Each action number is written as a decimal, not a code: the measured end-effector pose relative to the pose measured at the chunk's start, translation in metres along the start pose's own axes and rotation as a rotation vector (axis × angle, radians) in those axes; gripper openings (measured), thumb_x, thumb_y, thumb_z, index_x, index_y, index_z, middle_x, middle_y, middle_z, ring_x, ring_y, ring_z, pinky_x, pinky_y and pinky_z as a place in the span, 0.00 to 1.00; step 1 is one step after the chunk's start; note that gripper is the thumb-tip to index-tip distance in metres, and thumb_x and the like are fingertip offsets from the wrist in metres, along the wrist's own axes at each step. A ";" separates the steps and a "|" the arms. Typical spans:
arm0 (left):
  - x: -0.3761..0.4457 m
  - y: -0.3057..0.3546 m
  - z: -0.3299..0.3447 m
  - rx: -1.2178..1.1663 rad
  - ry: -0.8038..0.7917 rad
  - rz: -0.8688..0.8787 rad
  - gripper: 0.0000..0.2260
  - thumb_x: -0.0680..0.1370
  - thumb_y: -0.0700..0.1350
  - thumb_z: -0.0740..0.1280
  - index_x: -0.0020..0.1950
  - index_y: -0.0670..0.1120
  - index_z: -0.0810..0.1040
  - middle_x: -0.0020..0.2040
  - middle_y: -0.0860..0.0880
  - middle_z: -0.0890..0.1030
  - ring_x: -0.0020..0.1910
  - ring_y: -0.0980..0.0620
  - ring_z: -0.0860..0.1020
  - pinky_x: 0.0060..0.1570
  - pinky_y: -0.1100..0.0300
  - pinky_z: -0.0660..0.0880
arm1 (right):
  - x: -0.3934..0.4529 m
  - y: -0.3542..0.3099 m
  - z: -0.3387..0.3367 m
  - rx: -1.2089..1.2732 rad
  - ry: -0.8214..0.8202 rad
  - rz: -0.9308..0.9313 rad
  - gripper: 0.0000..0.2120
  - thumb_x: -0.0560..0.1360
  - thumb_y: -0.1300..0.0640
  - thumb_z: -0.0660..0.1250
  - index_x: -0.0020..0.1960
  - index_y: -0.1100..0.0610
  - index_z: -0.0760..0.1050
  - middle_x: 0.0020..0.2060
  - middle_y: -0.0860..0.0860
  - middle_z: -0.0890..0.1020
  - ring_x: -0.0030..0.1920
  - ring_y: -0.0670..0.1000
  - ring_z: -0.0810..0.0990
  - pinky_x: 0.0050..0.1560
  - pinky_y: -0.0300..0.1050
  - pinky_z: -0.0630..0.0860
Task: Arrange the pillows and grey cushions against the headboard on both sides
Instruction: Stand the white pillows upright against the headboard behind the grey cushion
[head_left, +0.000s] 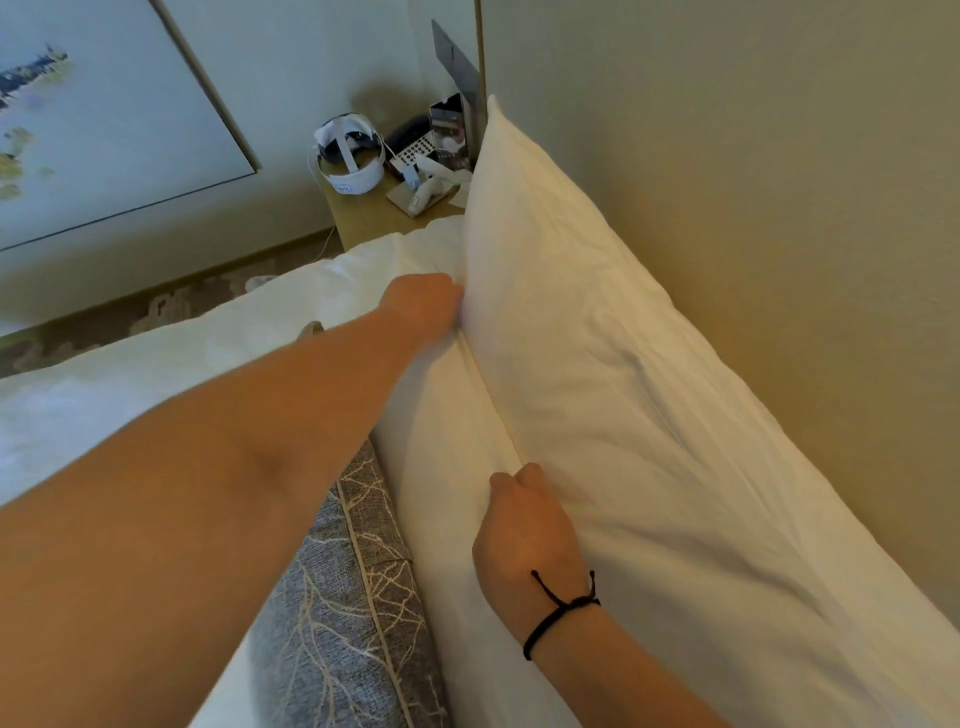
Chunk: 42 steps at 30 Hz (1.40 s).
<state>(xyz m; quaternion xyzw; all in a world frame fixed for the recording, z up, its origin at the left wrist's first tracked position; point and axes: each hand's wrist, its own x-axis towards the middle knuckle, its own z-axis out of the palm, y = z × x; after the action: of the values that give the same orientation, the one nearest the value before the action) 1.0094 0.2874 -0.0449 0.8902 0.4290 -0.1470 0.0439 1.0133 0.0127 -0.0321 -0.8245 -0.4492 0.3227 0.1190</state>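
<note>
A white pillow (613, 374) stands on edge against the beige headboard (779, 182). In front of it lies a second white pillow (441, 415). My left hand (423, 304) is closed on the seam between the two pillows at the far end. Closer to me, my right hand (524, 530), with a black cord on its wrist, grips the same seam. A grey cushion (353, 597) with a pale branch pattern lies at the bottom, partly under my left forearm.
A wooden nightstand (363, 213) beyond the pillows carries a white headset (349, 153), a telephone, a phone on a stand and papers. A framed painting (104, 114) leans on the wall at left. White bedding (208, 338) stretches to the left.
</note>
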 end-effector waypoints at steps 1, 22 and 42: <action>-0.003 0.000 0.006 0.016 0.020 -0.023 0.16 0.81 0.47 0.60 0.69 0.48 0.72 0.68 0.47 0.74 0.66 0.43 0.72 0.66 0.51 0.68 | -0.004 -0.001 0.003 -0.018 0.015 -0.027 0.05 0.81 0.58 0.56 0.55 0.55 0.68 0.57 0.52 0.68 0.39 0.48 0.68 0.43 0.39 0.67; -0.138 0.008 0.015 0.269 -0.352 0.541 0.23 0.80 0.51 0.50 0.76 0.60 0.61 0.75 0.47 0.67 0.74 0.43 0.65 0.70 0.45 0.64 | -0.122 0.077 0.038 -0.024 -0.092 -0.097 0.39 0.78 0.37 0.58 0.80 0.50 0.43 0.79 0.45 0.48 0.77 0.46 0.52 0.74 0.41 0.53; -0.216 0.059 0.039 0.451 0.040 0.691 0.14 0.80 0.45 0.59 0.60 0.59 0.77 0.59 0.56 0.80 0.56 0.50 0.79 0.52 0.53 0.70 | -0.256 0.138 0.036 -0.291 -0.034 0.109 0.23 0.79 0.36 0.54 0.34 0.49 0.53 0.31 0.45 0.65 0.34 0.52 0.68 0.30 0.44 0.59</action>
<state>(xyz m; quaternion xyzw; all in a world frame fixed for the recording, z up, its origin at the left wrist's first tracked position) 0.9194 0.0800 -0.0201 0.9719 0.0625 -0.1965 -0.1140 0.9822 -0.2785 -0.0181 -0.8507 -0.4479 0.2739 -0.0271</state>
